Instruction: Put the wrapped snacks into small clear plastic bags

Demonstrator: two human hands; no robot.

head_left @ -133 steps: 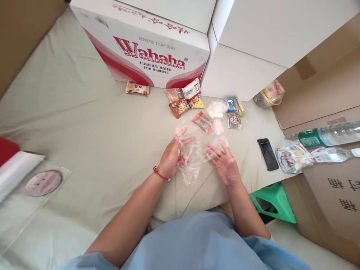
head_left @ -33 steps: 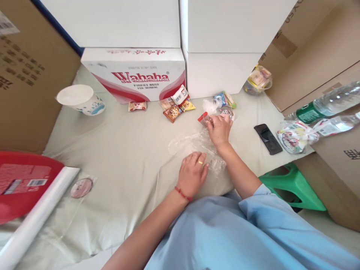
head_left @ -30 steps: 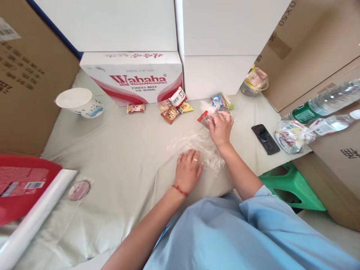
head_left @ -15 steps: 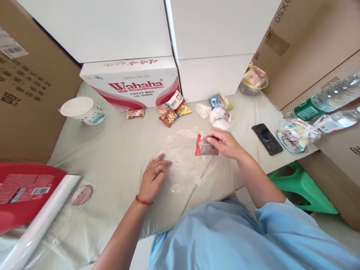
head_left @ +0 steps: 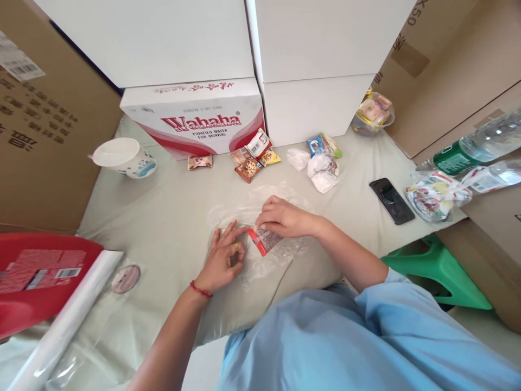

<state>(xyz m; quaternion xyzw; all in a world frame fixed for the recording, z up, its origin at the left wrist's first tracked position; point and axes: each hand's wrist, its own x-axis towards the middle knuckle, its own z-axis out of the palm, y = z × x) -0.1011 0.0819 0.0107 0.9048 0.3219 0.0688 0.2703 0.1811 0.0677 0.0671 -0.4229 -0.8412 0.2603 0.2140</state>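
A small snack packet (head_left: 266, 239) with a red edge and a dark printed face is pinched in my right hand (head_left: 285, 217). It lies low over a thin, wrinkled sheet of clear plastic (head_left: 260, 271) spread on the cloth-covered surface. My left hand (head_left: 222, 259) rests at the sheet's left side, its fingers apart and the index finger reaching to the packet's red edge. Beyond the hands, several wrapped snacks (head_left: 249, 169) lie against the Wahaha box (head_left: 199, 122). To their right are white plastic-wrapped bundles (head_left: 323, 171) and a blue packet (head_left: 315, 145).
A paper tub (head_left: 126, 157) stands at the left back. A roll of clear film (head_left: 67, 317) and a red package (head_left: 44, 277) lie at left. Right: a phone (head_left: 392, 201), bagged item (head_left: 435, 195), bottles (head_left: 459, 155), a snack bowl (head_left: 372, 114) and a green stool (head_left: 443, 271).
My right hand has brought the packet left and nearer to me, turning it on the plastic sheet. My left hand stays near its place, its index finger now at the packet.
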